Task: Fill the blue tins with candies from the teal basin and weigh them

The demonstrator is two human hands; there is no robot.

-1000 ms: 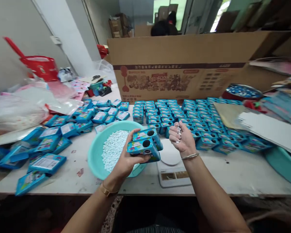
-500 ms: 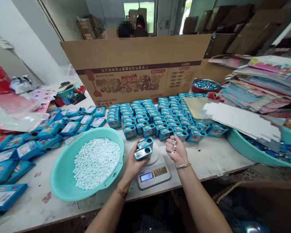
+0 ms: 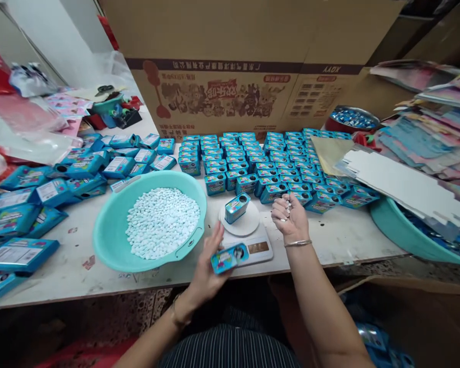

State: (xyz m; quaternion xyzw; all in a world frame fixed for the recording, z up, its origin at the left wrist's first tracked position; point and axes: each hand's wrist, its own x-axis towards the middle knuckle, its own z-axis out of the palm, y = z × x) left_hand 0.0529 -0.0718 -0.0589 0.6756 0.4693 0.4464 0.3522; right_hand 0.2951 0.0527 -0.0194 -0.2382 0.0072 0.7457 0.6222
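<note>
Left hand [image 3: 209,266] grips a small blue printed tin [image 3: 229,257] at lower centre while right hand [image 3: 291,220] cups white tablets [image 3: 287,207] beside another blue tin on the white scale [image 3: 239,207], apparently mid-filling; dropping tablets into that tin seems next.

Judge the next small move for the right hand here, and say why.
Probably the right hand should move over the blue tin standing on the white scale and drop its white tablets in. The tin sits alone on the pan, and that hand is cupped around tablets just beside it. The left hand holds another tin.
</note>
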